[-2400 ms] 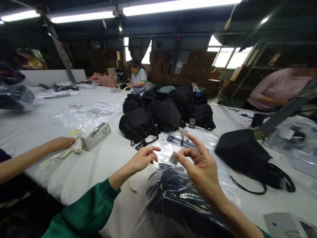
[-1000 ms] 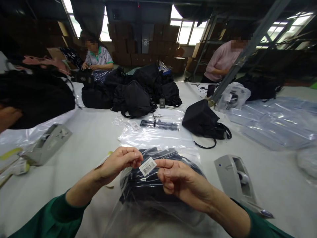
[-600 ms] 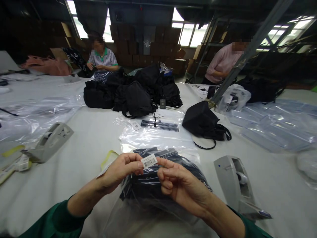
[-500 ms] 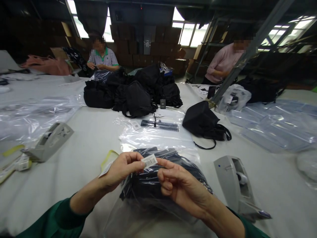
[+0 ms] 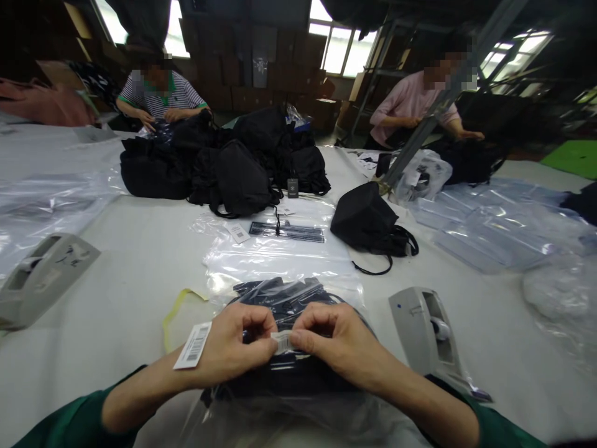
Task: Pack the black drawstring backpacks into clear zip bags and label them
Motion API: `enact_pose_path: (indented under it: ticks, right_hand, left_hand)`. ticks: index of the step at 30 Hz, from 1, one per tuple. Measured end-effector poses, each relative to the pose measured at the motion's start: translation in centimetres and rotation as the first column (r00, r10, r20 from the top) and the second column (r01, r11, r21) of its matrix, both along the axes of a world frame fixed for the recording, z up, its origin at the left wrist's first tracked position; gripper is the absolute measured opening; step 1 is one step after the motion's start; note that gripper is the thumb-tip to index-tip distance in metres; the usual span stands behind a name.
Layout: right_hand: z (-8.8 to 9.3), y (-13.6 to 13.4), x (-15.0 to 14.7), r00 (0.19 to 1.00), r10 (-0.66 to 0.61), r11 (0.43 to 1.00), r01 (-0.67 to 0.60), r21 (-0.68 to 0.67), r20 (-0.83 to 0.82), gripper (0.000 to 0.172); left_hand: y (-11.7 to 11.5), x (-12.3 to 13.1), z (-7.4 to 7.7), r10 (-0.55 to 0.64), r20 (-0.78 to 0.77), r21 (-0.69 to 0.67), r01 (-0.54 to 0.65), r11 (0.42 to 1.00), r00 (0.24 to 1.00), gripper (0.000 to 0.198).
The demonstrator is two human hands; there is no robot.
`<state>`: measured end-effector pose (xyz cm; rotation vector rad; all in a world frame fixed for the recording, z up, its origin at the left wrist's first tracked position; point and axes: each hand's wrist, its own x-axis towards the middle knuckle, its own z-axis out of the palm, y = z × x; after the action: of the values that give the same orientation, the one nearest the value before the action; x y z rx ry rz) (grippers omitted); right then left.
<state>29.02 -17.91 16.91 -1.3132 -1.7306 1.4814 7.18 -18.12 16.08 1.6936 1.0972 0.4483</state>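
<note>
A black bag sealed in a clear plastic bag (image 5: 289, 386) lies on the white table in front of me. Both hands are closed on a small white barcode sticker (image 5: 281, 341) and hold it down against the plastic. My left hand (image 5: 236, 348) pinches its left end, my right hand (image 5: 326, 339) its right end. A second barcode label (image 5: 193, 345) sticks out from the back of my left hand, and a yellow backing strip (image 5: 176, 308) trails beside it.
A grey tape dispenser (image 5: 426, 333) stands right of my hands, another (image 5: 40, 277) at the far left. Empty plastic bags (image 5: 275, 252), a pile of black bags (image 5: 224, 165) and one lone black bag (image 5: 368, 218) lie ahead. Two people work across the table.
My hands have lowered the barcode sticker from mid-air onto the bagged item. The view has tilted down, and a second label now shows by my left hand.
</note>
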Motion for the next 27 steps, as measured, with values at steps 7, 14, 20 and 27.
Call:
enact_pose_path:
  ticks: [7, 14, 20, 27]
  right_hand:
    - [-0.2, 3.8, 3.0, 0.867, -0.384, 0.914, 0.307, -0.266, -0.318, 0.025]
    - [-6.8, 3.4, 4.7, 0.833, -0.523, 0.728, 0.328, -0.602, -0.179, 0.035]
    - [-5.1, 4.1, 4.1, 0.938, -0.346, 0.831, 0.298, -0.469, -0.016, 0.034]
    - [-5.3, 6.3, 0.0, 0.993, -0.071, 0.836, 0.113, -0.537, 0.099, 0.029]
  left_hand:
    - [5.0, -1.2, -2.2, 0.167, -0.016, 0.458, -0.141, 0.878, 0.986, 0.043]
    - [1.6, 0.9, -6.6, -0.273, -0.378, 0.230, 0.375, 0.898, 0.885, 0.056]
    - [1.0, 1.3, -6.1, -0.291, -0.414, 0.194, 0.396, 0.898, 0.863, 0.066]
    - [1.5, 1.6, -6.3, -0.316, -0.410, 0.207, 0.425, 0.881, 0.856, 0.070]
